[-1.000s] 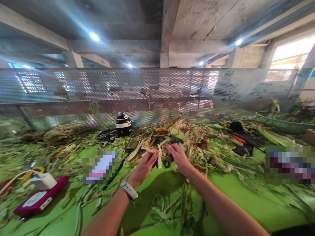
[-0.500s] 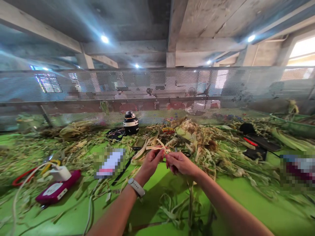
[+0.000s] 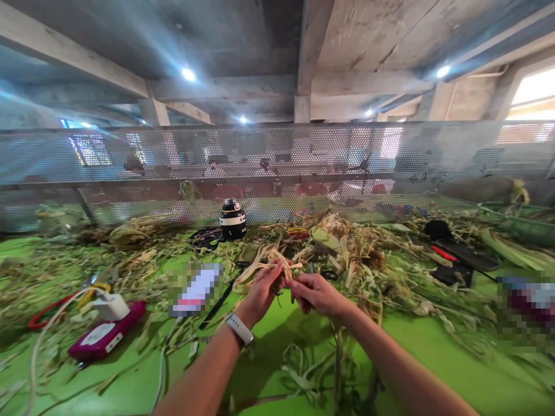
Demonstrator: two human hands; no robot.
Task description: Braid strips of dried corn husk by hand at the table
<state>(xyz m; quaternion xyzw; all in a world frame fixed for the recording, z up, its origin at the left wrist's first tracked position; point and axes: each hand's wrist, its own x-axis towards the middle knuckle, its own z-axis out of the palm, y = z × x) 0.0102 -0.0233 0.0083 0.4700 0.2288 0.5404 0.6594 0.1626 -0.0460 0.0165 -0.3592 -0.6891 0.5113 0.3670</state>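
Pale strips of corn husk point(image 3: 282, 263) cross one another between my hands, above the green table point(image 3: 277, 338). My left hand point(image 3: 263, 286), with a white-banded watch on the wrist, pinches the strips where they cross. Close on its right, my right hand point(image 3: 314, 292) is closed with thumb against forefinger on the lower part of the same strips. The fingertips hide just how the strips are wound. Loose green husk strips point(image 3: 299, 367) lie on the table below my hands. Behind them is a pair of dark-handled scissors point(image 3: 328, 274), partly covered.
A heap of dry husks point(image 3: 336, 234) spreads behind my hands, with a black bottle point(image 3: 233, 219) to its left. A blurred-out phone point(image 3: 196, 290) and a purple power strip point(image 3: 106, 332) with cables lie on the left. A perforated metal screen point(image 3: 277, 167) bounds the back.
My hands stay together at nearly the same spot. The husk strips have shifted: the one that stuck up leftward now lies lower, and an end points right. The view has tilted slightly.
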